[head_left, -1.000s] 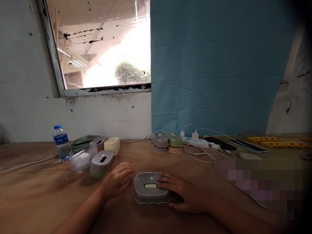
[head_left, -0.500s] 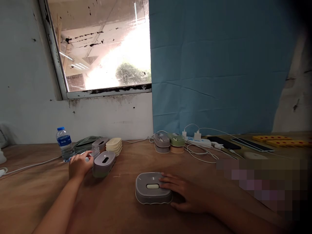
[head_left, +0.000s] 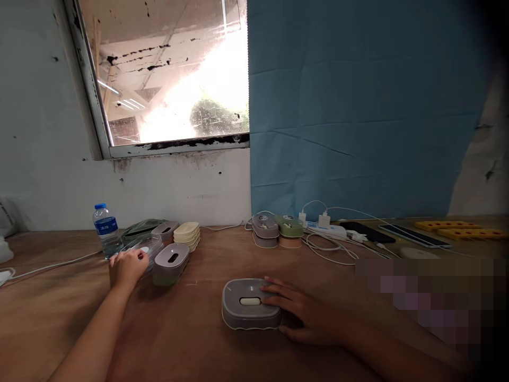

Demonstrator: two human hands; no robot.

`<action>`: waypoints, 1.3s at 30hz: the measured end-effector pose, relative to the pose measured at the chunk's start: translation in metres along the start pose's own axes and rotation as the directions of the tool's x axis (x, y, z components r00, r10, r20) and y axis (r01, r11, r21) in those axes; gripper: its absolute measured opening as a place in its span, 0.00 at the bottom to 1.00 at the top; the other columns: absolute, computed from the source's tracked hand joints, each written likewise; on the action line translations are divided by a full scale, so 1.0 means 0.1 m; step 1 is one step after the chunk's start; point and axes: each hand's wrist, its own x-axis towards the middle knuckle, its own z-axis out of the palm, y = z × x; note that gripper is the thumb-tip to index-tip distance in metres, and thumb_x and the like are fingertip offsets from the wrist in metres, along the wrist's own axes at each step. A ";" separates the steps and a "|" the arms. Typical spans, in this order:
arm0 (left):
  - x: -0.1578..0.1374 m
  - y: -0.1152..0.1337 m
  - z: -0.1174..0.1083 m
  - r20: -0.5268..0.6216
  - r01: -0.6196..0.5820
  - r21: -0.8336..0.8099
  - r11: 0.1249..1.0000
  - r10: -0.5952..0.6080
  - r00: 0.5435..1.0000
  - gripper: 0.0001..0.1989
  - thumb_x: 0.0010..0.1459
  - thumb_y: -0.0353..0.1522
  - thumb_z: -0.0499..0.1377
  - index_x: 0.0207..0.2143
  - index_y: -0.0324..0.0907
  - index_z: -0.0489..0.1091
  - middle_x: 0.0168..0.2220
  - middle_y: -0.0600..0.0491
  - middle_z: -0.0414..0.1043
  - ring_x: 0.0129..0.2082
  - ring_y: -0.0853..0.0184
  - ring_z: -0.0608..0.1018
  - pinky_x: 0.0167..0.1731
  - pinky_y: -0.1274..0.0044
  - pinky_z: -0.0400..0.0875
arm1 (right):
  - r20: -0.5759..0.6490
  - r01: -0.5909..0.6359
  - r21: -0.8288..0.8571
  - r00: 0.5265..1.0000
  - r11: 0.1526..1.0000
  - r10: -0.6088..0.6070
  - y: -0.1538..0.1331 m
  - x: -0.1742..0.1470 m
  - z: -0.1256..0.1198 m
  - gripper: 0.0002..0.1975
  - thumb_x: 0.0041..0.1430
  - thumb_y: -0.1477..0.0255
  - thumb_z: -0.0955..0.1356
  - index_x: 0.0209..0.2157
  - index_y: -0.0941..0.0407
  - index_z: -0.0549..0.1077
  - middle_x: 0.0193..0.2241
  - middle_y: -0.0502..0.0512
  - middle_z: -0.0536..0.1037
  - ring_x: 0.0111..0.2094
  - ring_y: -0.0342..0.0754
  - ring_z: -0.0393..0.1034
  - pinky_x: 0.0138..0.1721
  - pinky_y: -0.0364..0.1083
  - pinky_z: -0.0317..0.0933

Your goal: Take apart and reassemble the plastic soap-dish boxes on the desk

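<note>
My right hand [head_left: 306, 313] lies flat on the desk [head_left: 191, 339] at centre near, fingers spread wide and resting on the right end of a grey lidded box [head_left: 250, 305] — touching it, not closed round it. The box sits flat with a pale oval insert in its top and a lighter rim at the base. I judge it to be light, rigid moulded plastic, smooth enough to slide on the wood; its two long sides look like the surest place to take it, since the lid may lift off if pulled from above.

My left hand [head_left: 127, 267] is out at the far left, its grip curled over a stack of clear plastic trays [head_left: 145, 248]. Whether the fingers have closed on one I cannot tell. These look thin, flexible and easily dented — best pinched at an edge.

Beside them stand a grey and green box [head_left: 170, 261], cream lids [head_left: 186, 235] and a water bottle [head_left: 105, 229]. Far right: chargers, cables and phones.
</note>
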 end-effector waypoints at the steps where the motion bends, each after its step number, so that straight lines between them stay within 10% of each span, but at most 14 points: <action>1: 0.00 0.00 0.00 -0.016 -0.014 0.002 1.000 0.015 1.000 0.14 0.50 0.34 0.48 0.27 0.42 0.73 0.33 0.47 0.75 0.36 0.56 0.72 0.40 0.68 0.58 | 0.004 0.000 -0.007 1.000 1.000 0.000 0.00 0.00 0.00 0.25 0.52 0.67 0.64 0.53 0.52 0.61 0.56 0.55 0.59 0.60 0.55 0.40 0.56 0.57 0.46; 12: 0.07 -0.07 0.06 0.070 0.148 -0.495 0.856 -0.131 0.989 0.10 0.44 0.34 0.54 0.30 0.43 0.70 0.31 0.52 0.74 0.34 0.61 0.75 0.36 0.72 0.65 | 0.039 -0.026 -0.052 0.999 0.998 0.028 -0.01 0.00 -0.01 0.25 0.53 0.65 0.63 0.54 0.52 0.60 0.57 0.55 0.57 0.60 0.55 0.39 0.56 0.57 0.46; 17: 0.04 0.03 0.00 -0.204 0.009 -0.718 0.696 -0.223 0.953 0.11 0.45 0.36 0.56 0.31 0.41 0.69 0.33 0.50 0.72 0.37 0.61 0.74 0.40 0.71 0.66 | 0.047 -0.024 -0.061 0.999 0.998 0.026 -0.01 0.00 -0.01 0.26 0.54 0.65 0.63 0.55 0.52 0.57 0.57 0.55 0.56 0.60 0.54 0.39 0.57 0.55 0.45; 22: -0.02 0.41 -0.28 -0.169 -0.182 -0.983 -0.013 -0.316 0.934 0.11 0.41 0.33 0.62 0.28 0.42 0.64 0.31 0.57 0.70 0.34 0.67 0.74 0.41 0.70 0.69 | -0.048 -0.064 -0.096 0.997 0.993 0.060 -0.01 -0.02 0.05 0.43 0.48 0.66 0.65 0.60 0.57 0.39 0.60 0.60 0.47 0.60 0.56 0.40 0.57 0.56 0.44; 25: -0.18 0.69 -0.43 0.036 0.005 -0.898 -0.439 -0.063 0.997 0.12 0.41 0.30 0.63 0.26 0.43 0.61 0.30 0.60 0.69 0.28 0.71 0.75 0.32 0.74 0.73 | -0.170 -0.036 -0.167 0.985 0.985 0.007 -0.04 0.00 0.11 0.45 0.46 0.69 0.66 0.60 0.58 0.36 0.60 0.61 0.46 0.59 0.56 0.42 0.56 0.55 0.46; 27: -0.33 0.86 -0.47 0.120 0.177 -0.814 -0.553 0.137 0.983 0.12 0.42 0.30 0.64 0.26 0.42 0.62 0.30 0.60 0.68 0.26 0.72 0.75 0.27 0.77 0.73 | -0.273 -0.029 -0.214 0.962 0.976 -0.031 -0.08 0.03 0.12 0.43 0.47 0.71 0.65 0.60 0.57 0.35 0.60 0.61 0.46 0.59 0.55 0.43 0.55 0.54 0.48; 33: -0.78 1.23 -0.45 0.177 0.526 -0.650 -0.549 0.563 0.807 0.11 0.46 0.30 0.63 0.28 0.41 0.61 0.28 0.59 0.66 0.26 0.72 0.75 0.25 0.78 0.73 | -0.426 -0.005 -0.309 0.895 0.951 -0.134 -0.32 0.14 -0.05 0.37 0.48 0.75 0.63 0.58 0.51 0.44 0.60 0.57 0.45 0.58 0.56 0.45 0.54 0.53 0.50; 39: -0.99 1.44 -0.52 0.072 0.492 -0.696 -0.523 0.631 0.772 0.15 0.45 0.25 0.63 0.21 0.38 0.56 0.29 0.59 0.64 0.35 0.69 0.73 0.46 0.66 0.65 | -0.265 -0.268 0.307 0.898 0.913 0.352 -0.56 0.32 -0.17 0.46 0.43 0.63 0.70 0.58 0.52 0.41 0.51 0.61 0.59 0.51 0.56 0.58 0.49 0.55 0.57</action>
